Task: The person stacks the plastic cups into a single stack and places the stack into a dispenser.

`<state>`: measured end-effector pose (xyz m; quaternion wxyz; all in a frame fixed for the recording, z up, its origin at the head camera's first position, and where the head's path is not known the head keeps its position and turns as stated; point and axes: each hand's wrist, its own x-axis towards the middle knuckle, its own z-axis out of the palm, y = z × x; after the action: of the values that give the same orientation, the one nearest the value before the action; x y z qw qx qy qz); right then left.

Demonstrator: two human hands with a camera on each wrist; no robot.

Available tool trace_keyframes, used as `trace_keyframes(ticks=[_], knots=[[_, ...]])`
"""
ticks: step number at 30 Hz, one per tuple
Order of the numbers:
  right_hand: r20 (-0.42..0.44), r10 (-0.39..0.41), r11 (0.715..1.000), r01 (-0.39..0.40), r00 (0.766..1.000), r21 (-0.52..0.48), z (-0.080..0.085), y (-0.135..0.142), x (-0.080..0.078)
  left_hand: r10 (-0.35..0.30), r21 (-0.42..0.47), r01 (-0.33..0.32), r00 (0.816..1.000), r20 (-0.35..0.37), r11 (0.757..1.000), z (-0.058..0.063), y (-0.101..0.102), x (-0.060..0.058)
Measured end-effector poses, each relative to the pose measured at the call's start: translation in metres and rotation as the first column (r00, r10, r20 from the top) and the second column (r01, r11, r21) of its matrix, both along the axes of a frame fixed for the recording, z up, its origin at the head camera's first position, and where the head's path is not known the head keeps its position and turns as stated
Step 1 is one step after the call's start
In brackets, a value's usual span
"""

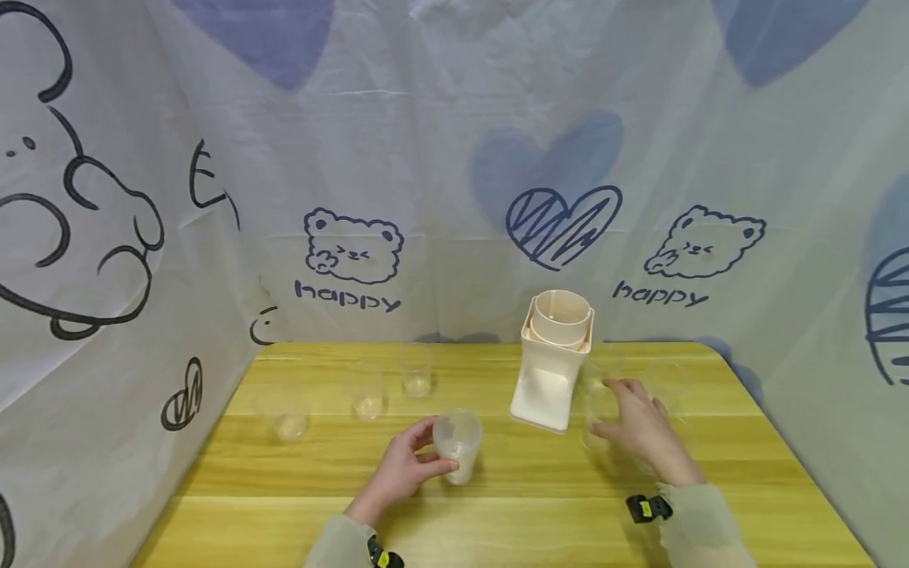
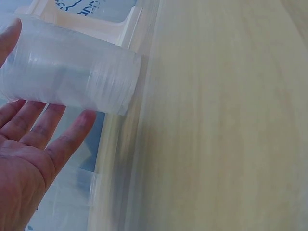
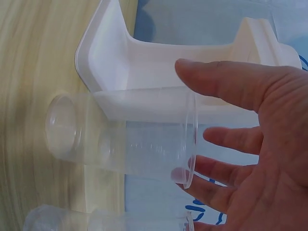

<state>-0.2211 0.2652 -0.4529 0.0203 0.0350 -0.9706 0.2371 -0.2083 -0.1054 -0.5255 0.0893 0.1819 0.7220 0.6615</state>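
My left hand (image 1: 408,467) holds a nested stack of clear plastic cups (image 1: 458,446), thumb on one side and fingers on the other. In the left wrist view the stacked cups (image 2: 72,67) stand close to the tabletop; whether they touch it I cannot tell. Over on the right, my right hand (image 1: 635,426) reaches round the rim of a single clear plastic cup (image 3: 139,134), its thumb and fingers spread apart. The thumb is off the cup, while some fingertips lie at or behind the rim. Between the hands, further back, stands a cream cup dispenser (image 1: 545,394) with a round tube on top.
Toward the left of the wooden table (image 1: 497,528) stand three clear cups: a far-left cup (image 1: 289,426), a middle cup (image 1: 369,404) and a back cup (image 1: 417,383). More clear cups, faint in outline, surround my right hand. A printed cloth (image 1: 440,181) hangs behind the table.
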Motion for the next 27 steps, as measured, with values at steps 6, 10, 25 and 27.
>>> trace_keyframes(ticks=[6, 10, 25, 27], knots=[[0.001, 0.016, 1.0, -0.016, 1.0, 0.008, 0.0006, -0.0015, -0.0002, -0.005, -0.004, 0.005, 1.0, 0.004, 1.0, 0.0008, -0.001, -0.0005], [-0.008, 0.021, 1.0, -0.021, 1.0, 0.001, 0.0004, -0.0039, 0.0015, -0.006, -0.007, 0.006, 1.0, 0.005, 1.0, 0.0007, -0.001, -0.0004], [0.002, 0.051, 0.999, -0.051, 0.999, 0.007, -0.0034, -0.0099, 0.0053, -0.009, 0.007, 0.009, 1.0, 0.012, 1.0, 0.0003, -0.0009, -0.0003], [-0.003, 0.055, 0.998, -0.054, 0.999, 0.009, -0.0035, -0.0099, 0.0052, -0.01, 0.009, 0.01, 1.0, 0.012, 1.0, 0.0005, -0.0006, -0.0001]])
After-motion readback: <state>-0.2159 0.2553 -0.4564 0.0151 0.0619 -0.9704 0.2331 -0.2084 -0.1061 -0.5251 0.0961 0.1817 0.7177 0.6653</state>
